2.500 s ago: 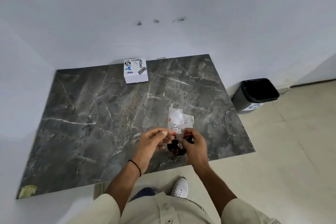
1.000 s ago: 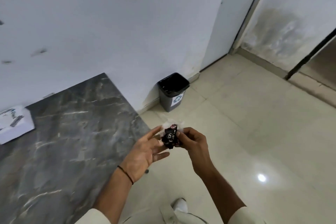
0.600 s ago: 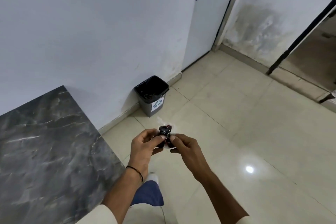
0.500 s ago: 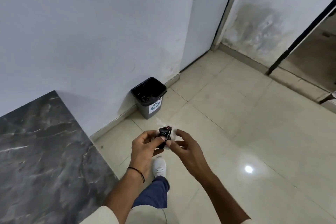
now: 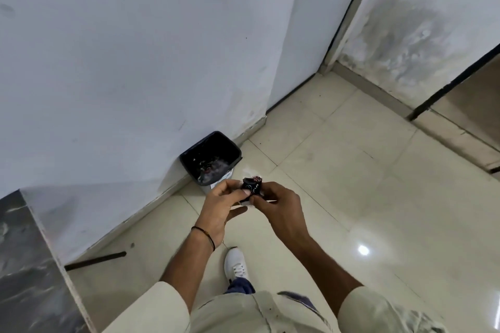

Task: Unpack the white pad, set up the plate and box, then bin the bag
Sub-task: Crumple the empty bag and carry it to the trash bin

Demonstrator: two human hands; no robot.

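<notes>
A small crumpled bag [image 5: 252, 187], black with red print and a clear plastic part, is pinched between both hands in front of me. My left hand [image 5: 219, 205] grips its left side and my right hand [image 5: 278, 205] grips its right side. A dark bin [image 5: 211, 160] with a black liner stands on the floor against the white wall, just beyond and left of my hands. Some scraps lie inside it. The white pad, plate and box are out of view.
The dark marble table [image 5: 24, 273] shows only its corner at the lower left. A dark rod [image 5: 94, 261] lies on the pale floor tiles by the wall. My white shoe [image 5: 234, 265] is below my hands. A doorway opens at the right.
I have turned from the table and walked toward the bin, which is now closer and nearer my hands. Both hands grip the bag again after my right hand briefly loosened.
</notes>
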